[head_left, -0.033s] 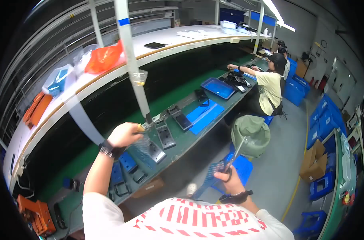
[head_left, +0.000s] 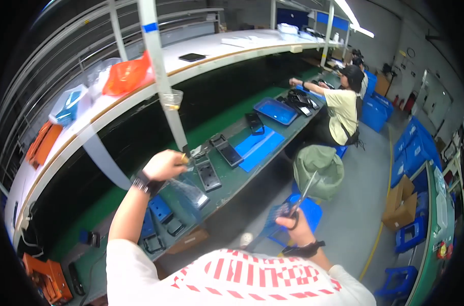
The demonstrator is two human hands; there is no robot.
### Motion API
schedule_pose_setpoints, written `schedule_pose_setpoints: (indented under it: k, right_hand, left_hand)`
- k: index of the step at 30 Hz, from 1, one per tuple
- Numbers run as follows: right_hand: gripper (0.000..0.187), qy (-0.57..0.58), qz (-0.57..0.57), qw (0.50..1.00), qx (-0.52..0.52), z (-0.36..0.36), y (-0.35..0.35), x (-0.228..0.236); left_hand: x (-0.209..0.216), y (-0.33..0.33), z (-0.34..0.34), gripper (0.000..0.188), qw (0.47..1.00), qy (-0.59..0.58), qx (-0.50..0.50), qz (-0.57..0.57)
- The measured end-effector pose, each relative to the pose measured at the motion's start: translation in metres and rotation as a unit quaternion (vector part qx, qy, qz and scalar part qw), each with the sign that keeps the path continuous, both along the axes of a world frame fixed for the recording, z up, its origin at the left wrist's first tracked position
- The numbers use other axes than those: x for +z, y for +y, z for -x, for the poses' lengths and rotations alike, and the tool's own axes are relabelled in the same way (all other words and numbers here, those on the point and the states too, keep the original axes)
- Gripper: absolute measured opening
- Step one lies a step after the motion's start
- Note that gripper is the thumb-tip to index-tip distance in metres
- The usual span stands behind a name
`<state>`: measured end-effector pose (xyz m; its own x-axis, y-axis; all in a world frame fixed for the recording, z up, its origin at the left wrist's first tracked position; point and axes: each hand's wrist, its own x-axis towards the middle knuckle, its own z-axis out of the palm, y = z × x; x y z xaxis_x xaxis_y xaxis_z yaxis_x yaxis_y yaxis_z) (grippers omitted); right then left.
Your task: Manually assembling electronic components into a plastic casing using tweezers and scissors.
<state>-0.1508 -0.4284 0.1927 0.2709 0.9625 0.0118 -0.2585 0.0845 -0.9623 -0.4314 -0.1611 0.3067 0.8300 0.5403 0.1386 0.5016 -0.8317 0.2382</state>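
My left hand (head_left: pixel 163 164) pinches a clear plastic bag (head_left: pixel 187 187) over the green bench (head_left: pixel 232 178), by the black devices (head_left: pixel 207 175). My right hand (head_left: pixel 293 228) grips scissors (head_left: pixel 299 200), held away; bag looks uncut, cutting not yet begun.

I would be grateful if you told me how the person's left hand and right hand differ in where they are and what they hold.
The left hand is stretched out over the green workbench, gripping a clear plastic bag; the right hand stays back over the floor, off the bench. The right hand holds scissors with blades pointing up, while the left pinches soft film. Both wrists wear dark bands.
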Motion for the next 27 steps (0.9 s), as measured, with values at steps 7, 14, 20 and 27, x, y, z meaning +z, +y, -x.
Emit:
schedule_pose_setpoints:
  k: [7,14,20,27]
  right_hand:
    - [0.026,0.095,-0.004,0.991,-0.094,-0.093,0.059,0.003]
    - [0.026,0.073,-0.008,0.986,-0.151,-0.156,0.120,-0.014]
    - [0.021,0.034,0.007,0.999,0.004,-0.209,0.224,0.006]
    - [0.025,-0.056,-0.026,0.983,0.174,-0.283,0.354,0.020]
  left_hand:
    - [-0.003,0.146,-0.171,0.022,0.998,0.044,-0.034,-0.025]
    - [0.076,0.270,-0.274,0.021,0.983,-0.152,0.007,0.103]
    - [0.169,0.379,-0.316,0.033,0.873,-0.401,0.159,0.226]
    - [0.173,0.519,-0.265,0.032,0.824,-0.418,0.374,0.080]
